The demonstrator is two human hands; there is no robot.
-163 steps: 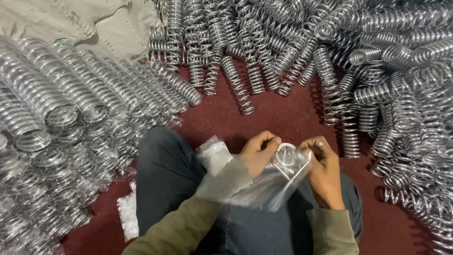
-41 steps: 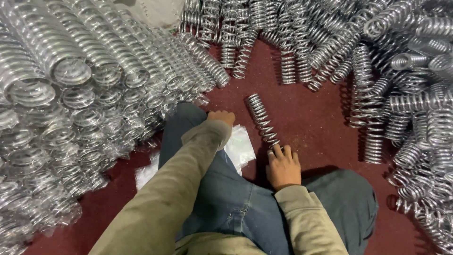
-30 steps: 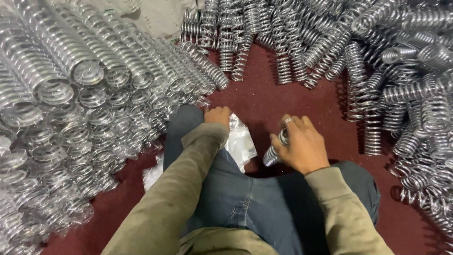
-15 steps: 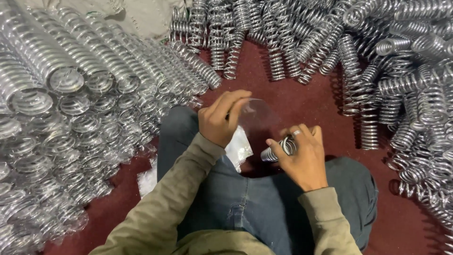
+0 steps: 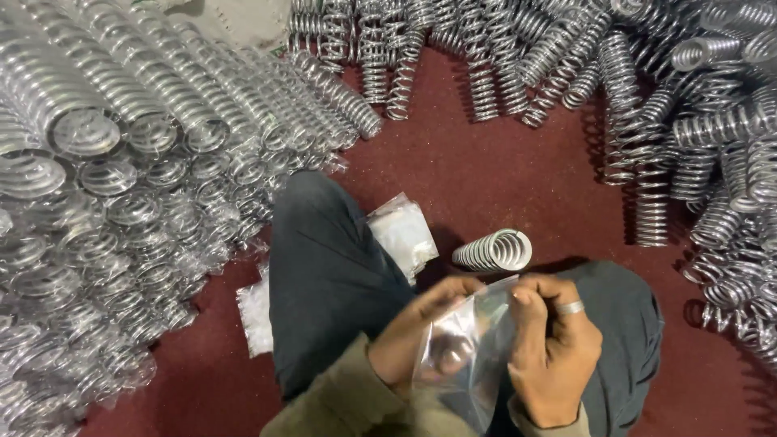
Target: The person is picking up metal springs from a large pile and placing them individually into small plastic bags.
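Note:
Both of my hands hold one clear plastic bag low in the picture, over my lap. My left hand grips its left edge from behind, seen partly through the plastic. My right hand, with a ring on one finger, pinches the top right edge. A single metal coil spring lies on the dark red floor just above my hands, between my knees, apart from both hands. A small stack of flat clear bags rests beside my left knee.
Bagged springs are stacked in rows at the left. Loose bare springs are heaped across the top and right. More flat bags lie left of my leg. The dark red floor shows between the heaps.
My left hand has brought the clear bag down from the air to my lap. My right hand let the spring go onto the floor and took hold of the bag's edge.

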